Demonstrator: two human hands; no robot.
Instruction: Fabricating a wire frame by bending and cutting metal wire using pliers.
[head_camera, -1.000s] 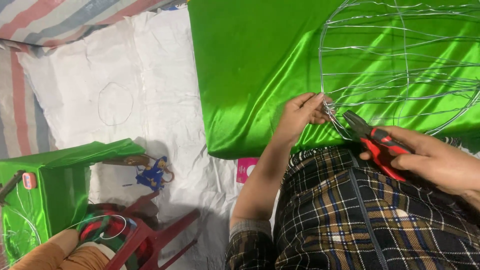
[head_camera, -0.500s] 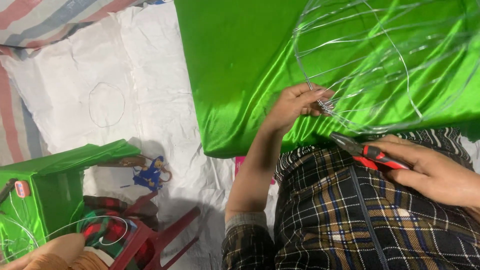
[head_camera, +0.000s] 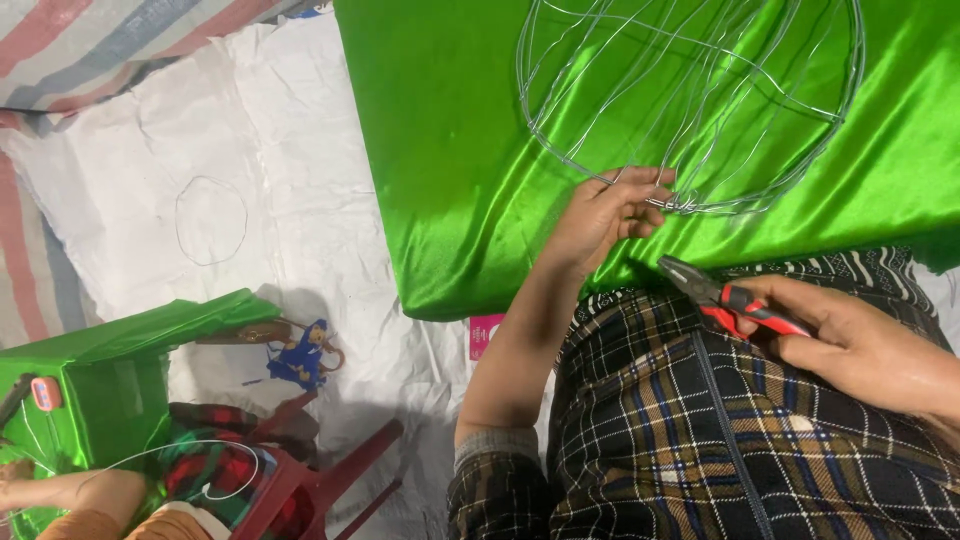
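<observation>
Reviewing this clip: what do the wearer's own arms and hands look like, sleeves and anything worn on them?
Both hands are bare, with no gloves; no rings or watch can be seen. The left hand leads back along a bare forearm to a pushed-up sleeve, dark plaid with a grey ribbed cuff. The right hand enters from the frame's right edge; its sleeve is out of view.

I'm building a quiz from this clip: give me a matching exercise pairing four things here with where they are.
Things:
1. pliers
2. wire frame
3. small wire ring
4. green cloth

Places:
A. alone on the white sheet
B. pinched at its rim by the left hand
C. held in the right hand
D. spread under the frame

Pairs: 1-C, 2-B, 3-A, 4-D
</observation>
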